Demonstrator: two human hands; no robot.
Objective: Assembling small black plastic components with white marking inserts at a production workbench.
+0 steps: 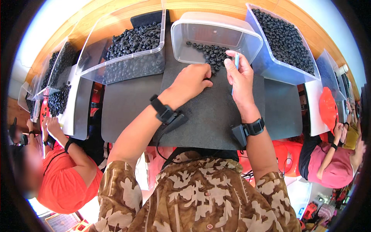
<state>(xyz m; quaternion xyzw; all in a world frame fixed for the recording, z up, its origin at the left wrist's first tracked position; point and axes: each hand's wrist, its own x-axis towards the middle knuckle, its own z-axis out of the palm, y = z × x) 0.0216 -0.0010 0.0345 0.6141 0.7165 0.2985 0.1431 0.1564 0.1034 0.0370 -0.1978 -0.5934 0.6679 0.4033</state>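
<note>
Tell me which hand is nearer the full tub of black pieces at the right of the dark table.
Right. The right hand, holding a light-blue tool, is just left of the tub; the left hand is farther left.

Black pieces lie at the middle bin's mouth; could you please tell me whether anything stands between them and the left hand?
Nothing visible does: the middle bin opens toward the left hand, and the right hand, holding a slim light-blue tool, is to the right of the black pieces.
</note>
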